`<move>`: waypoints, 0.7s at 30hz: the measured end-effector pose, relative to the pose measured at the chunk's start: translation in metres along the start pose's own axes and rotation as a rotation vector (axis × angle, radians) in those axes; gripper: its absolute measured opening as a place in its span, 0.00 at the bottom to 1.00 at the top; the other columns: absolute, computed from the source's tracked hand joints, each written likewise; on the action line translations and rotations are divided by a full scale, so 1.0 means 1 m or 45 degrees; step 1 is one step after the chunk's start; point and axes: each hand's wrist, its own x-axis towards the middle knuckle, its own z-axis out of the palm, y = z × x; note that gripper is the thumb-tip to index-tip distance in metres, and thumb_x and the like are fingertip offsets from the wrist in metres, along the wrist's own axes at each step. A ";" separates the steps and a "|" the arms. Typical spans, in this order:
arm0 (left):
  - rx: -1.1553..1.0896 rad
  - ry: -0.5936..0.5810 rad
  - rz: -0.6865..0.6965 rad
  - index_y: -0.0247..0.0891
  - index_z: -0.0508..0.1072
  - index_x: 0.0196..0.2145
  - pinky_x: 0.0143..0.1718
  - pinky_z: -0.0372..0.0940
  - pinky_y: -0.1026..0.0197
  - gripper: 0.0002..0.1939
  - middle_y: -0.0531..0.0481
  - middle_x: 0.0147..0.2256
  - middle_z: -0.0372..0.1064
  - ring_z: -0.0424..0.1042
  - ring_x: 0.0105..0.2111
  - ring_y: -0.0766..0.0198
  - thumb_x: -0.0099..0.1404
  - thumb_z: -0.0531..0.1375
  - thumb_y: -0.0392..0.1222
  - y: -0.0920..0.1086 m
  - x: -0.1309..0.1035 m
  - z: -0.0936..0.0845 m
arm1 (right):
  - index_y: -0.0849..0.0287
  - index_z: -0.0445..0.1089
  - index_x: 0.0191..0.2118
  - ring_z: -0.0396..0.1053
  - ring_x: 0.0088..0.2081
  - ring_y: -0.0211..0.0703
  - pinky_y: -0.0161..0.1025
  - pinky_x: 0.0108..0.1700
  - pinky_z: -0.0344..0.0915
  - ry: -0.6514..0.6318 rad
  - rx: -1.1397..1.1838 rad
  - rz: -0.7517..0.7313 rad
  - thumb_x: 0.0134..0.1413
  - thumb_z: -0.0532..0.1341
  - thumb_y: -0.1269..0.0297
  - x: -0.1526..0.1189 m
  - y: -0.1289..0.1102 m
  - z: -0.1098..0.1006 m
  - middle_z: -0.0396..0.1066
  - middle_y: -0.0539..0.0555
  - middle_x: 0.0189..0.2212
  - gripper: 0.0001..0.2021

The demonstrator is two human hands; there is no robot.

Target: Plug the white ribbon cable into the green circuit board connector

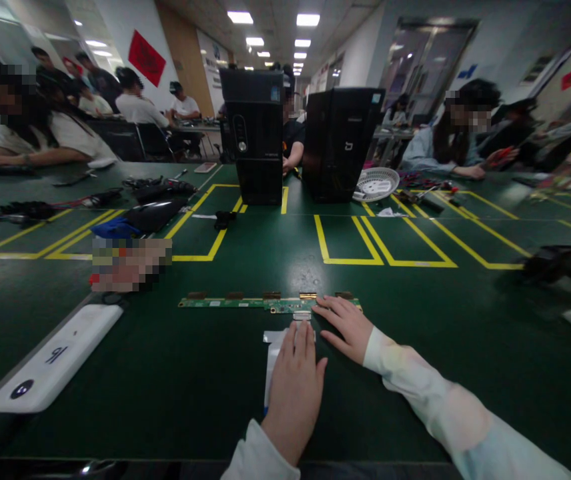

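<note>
A long, narrow green circuit board (245,303) lies flat on the green table, with several brownish-gold tabs along its far edge. From a connector (302,316) at its near side, a white flat ribbon cable (271,360) appears to run toward me, mostly covered by my left hand (295,383). That hand rests palm down on the cable, its fingers stretched out toward the connector. My right hand (349,325) reaches in from the right with fingers spread, its fingertips at the board's right part. Neither hand grips anything.
Two black computer towers (259,143) (340,143) stand at the far side. A white device (55,360) lies at left, below a dark cable heap (150,200). Yellow tape (350,261) marks the table. A white basket (376,183) sits beyond; people sit around.
</note>
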 end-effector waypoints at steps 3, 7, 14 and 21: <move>0.000 0.018 -0.005 0.26 0.64 0.57 0.58 0.61 0.49 0.24 0.36 0.59 0.61 0.59 0.60 0.50 0.68 0.50 0.42 -0.001 0.000 0.001 | 0.62 0.60 0.60 0.55 0.60 0.52 0.55 0.60 0.55 -0.007 -0.006 0.001 0.62 0.52 0.59 0.000 0.000 -0.001 0.60 0.63 0.58 0.23; -0.003 0.046 0.015 0.24 0.64 0.57 0.58 0.61 0.49 0.24 0.35 0.58 0.61 0.59 0.60 0.49 0.69 0.49 0.42 -0.001 0.000 0.003 | 0.61 0.60 0.60 0.55 0.60 0.53 0.56 0.60 0.56 -0.010 -0.005 0.006 0.63 0.51 0.58 0.000 0.000 0.000 0.60 0.63 0.59 0.23; -0.040 0.035 -0.016 0.26 0.65 0.57 0.57 0.61 0.48 0.23 0.34 0.58 0.61 0.59 0.60 0.48 0.68 0.50 0.41 0.001 0.002 0.003 | 0.59 0.60 0.60 0.55 0.60 0.53 0.57 0.60 0.56 -0.008 0.027 0.018 0.62 0.52 0.58 0.000 0.001 0.001 0.60 0.62 0.58 0.23; -0.058 0.018 -0.051 0.24 0.63 0.58 0.57 0.60 0.45 0.24 0.30 0.59 0.59 0.57 0.61 0.46 0.68 0.50 0.39 0.004 0.003 0.006 | 0.58 0.60 0.61 0.55 0.61 0.53 0.57 0.60 0.55 -0.018 0.019 0.029 0.60 0.53 0.58 0.000 -0.001 0.000 0.60 0.61 0.59 0.24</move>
